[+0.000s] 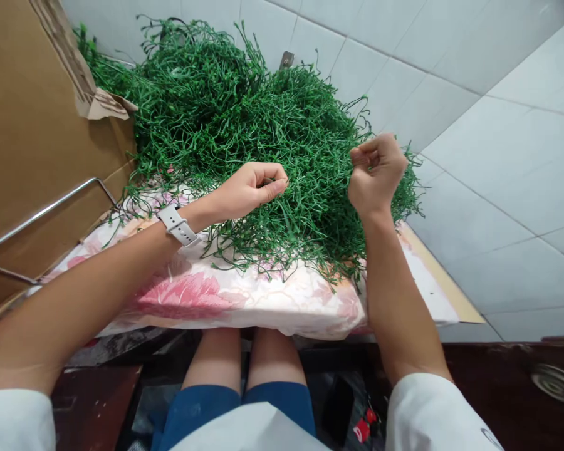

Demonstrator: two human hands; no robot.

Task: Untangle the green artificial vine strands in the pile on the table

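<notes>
A big tangled heap of thin green stems [244, 113] with small bud-like tips, which look like plastic, covers the back of the surface. In front of its middle, my left hand [251, 188] is closed, thumb and forefinger pinched together. A tiny dark bit shows by those fingertips, too small to name. My right hand [378, 172] is raised over the heap's right end, with its fingers curled in and pressed together. Whatever may be inside that hand is hidden. A white watch strap [177, 225] circles my left wrist.
Below the heap lies a pink-and-white floral cloth [183, 294]. A cardboard box [19, 113] with a torn edge and a bent metal rod [42, 216] stand at left. White wall tiles [404, 62] close off the back and right. A small metal bracket [286, 59] is on the wall.
</notes>
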